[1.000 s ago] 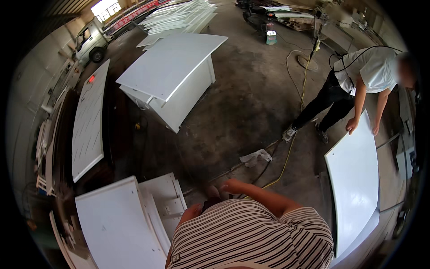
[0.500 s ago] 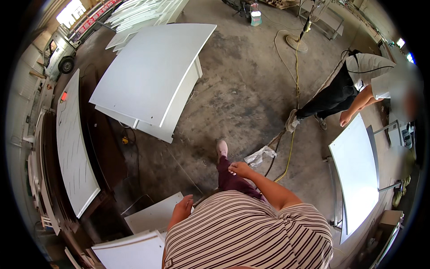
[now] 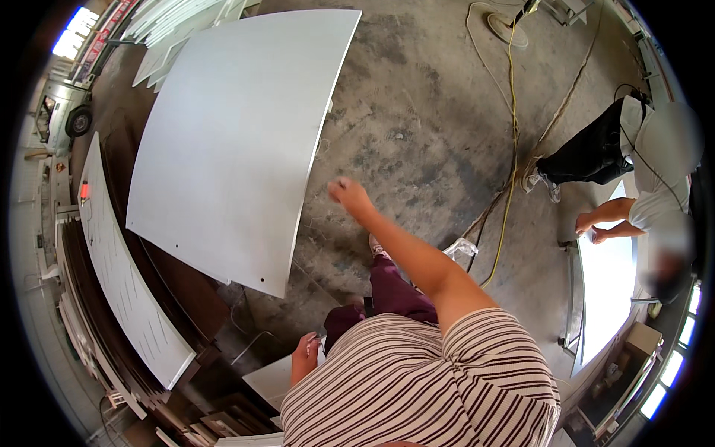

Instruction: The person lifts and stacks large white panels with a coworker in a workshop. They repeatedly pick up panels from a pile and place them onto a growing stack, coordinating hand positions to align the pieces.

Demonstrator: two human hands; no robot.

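Note:
My right arm reaches forward over the floor. My right hand [image 3: 347,195], slightly blurred, has its fingers curled in; whether anything is inside them is hidden. It is just right of a large white panel [image 3: 231,141] with small dark holes near its near edge, not touching it. Low beside my left hip, my left hand [image 3: 304,350] is closed, with a small greyish thing at its fingertips that is too small to name. Under that hand lies a smaller white board [image 3: 272,380], partly covered by my arm.
At far left, a streaked white panel [image 3: 130,276] with an orange-red object [image 3: 85,191] lies over dark brown sheets [image 3: 167,272]. On the right a person [image 3: 588,141] bends over a white panel [image 3: 607,298] on a stand. A yellow cable [image 3: 514,134] and clear plastic [image 3: 462,247] lie on the floor.
My right hand has swung forward and left, away from my thigh toward the large white panel. I am closer to that panel. The other person now has both hands at the right-hand panel.

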